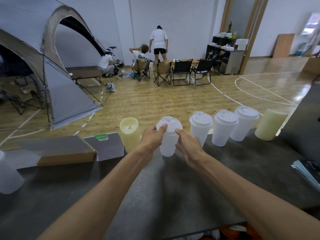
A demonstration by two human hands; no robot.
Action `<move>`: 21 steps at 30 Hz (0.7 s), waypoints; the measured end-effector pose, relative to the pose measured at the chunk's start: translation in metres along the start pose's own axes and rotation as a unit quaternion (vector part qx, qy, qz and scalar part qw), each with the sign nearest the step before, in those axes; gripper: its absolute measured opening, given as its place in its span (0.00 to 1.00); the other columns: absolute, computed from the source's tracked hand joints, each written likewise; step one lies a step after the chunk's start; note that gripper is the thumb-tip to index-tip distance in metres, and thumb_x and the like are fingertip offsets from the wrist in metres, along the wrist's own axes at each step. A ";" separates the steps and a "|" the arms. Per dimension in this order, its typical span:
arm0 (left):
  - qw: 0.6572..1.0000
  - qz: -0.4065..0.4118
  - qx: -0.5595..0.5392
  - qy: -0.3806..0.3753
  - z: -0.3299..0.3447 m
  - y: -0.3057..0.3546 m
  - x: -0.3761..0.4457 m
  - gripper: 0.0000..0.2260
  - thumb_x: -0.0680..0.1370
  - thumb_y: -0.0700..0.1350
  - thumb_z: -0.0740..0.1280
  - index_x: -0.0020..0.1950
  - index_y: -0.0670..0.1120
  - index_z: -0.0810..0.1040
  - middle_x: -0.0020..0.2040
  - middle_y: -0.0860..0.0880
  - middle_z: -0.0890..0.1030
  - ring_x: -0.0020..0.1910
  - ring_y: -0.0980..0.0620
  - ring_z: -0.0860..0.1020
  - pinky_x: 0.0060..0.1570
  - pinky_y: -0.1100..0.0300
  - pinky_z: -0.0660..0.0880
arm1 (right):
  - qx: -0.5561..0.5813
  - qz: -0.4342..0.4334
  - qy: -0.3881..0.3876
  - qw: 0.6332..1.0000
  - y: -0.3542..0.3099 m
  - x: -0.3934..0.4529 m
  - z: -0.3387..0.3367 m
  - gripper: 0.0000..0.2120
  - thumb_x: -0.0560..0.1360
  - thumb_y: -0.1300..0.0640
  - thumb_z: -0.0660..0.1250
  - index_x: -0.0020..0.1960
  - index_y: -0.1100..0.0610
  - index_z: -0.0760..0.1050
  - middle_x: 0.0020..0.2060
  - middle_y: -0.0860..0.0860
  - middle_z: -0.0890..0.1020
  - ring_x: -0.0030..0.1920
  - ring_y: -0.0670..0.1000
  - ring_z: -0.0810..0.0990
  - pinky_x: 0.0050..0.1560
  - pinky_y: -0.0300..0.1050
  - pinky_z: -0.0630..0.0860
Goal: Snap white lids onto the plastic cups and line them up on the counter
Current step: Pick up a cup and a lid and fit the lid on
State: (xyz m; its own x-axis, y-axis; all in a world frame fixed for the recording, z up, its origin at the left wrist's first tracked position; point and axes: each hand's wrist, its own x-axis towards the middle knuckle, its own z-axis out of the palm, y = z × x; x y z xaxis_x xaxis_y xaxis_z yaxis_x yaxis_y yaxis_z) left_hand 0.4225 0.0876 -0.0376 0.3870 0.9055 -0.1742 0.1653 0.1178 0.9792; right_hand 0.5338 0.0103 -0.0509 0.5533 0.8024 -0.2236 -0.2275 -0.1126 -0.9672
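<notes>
On a dark desk (173, 187), the left hand (151, 137) grips a frosted plastic cup (168, 144) with its thumb on the white lid (170, 123), the right hand (187, 142) curls beside it, and three lidded cups (223, 130) stand in a row just right.

Even, soft indoor light filled the room, with bright glare on the polished wooden floor (270, 87) at right. Faint shadows lay under the forearms on the dark counter (173, 196). Wide-angle distortion bent the edges, and the picture was slightly blurred.
</notes>
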 end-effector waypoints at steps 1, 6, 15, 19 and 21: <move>1.000 -0.008 -0.003 -0.001 0.005 0.003 0.012 0.19 0.81 0.55 0.67 0.62 0.42 0.80 0.57 0.45 0.84 0.58 0.46 0.81 0.61 0.47 0.78 | -0.005 -0.005 0.009 1.000 -0.003 0.009 0.000 0.15 0.80 0.50 0.66 0.61 0.58 0.81 0.53 0.53 0.86 0.57 0.53 0.82 0.65 0.54 0.77; 0.999 -0.046 -0.022 -0.004 0.021 0.005 0.052 0.23 0.79 0.58 0.68 0.64 0.41 0.79 0.60 0.45 0.83 0.59 0.45 0.81 0.64 0.48 0.76 | -0.011 -0.002 0.038 0.999 -0.003 0.042 0.001 0.13 0.79 0.45 0.67 0.56 0.53 0.80 0.48 0.47 0.83 0.55 0.52 0.81 0.65 0.54 0.76; 0.999 -0.038 0.016 0.008 0.030 -0.003 0.070 0.24 0.79 0.58 0.67 0.64 0.39 0.80 0.59 0.45 0.83 0.58 0.46 0.80 0.60 0.52 0.77 | -0.029 -0.006 0.059 0.998 0.009 0.057 0.000 0.17 0.80 0.44 0.66 0.61 0.55 0.80 0.46 0.46 0.82 0.51 0.50 0.80 0.60 0.52 0.78; 0.999 -0.046 0.017 0.017 0.028 -0.005 0.068 0.27 0.79 0.61 0.66 0.63 0.38 0.79 0.58 0.45 0.82 0.57 0.46 0.80 0.52 0.55 0.76 | -0.046 -0.006 0.056 0.997 0.010 0.057 0.000 0.18 0.79 0.43 0.67 0.61 0.54 0.81 0.46 0.46 0.84 0.48 0.48 0.81 0.51 0.46 0.76; 0.999 -0.051 0.013 0.015 0.027 -0.006 0.066 0.28 0.78 0.62 0.66 0.64 0.39 0.78 0.58 0.45 0.82 0.57 0.45 0.80 0.52 0.55 0.76 | -0.050 0.002 0.054 0.997 0.010 0.056 -0.001 0.20 0.78 0.42 0.67 0.61 0.55 0.82 0.48 0.49 0.85 0.52 0.51 0.82 0.55 0.48 0.77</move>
State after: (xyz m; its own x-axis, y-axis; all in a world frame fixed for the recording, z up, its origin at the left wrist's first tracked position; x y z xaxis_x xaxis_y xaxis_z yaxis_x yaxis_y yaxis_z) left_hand 0.4710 0.1354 -0.0581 0.3398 0.9014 -0.2685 0.2256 0.1991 0.9537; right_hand 0.5627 0.0536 -0.0736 0.6367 0.7349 -0.2336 -0.1510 -0.1782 -0.9723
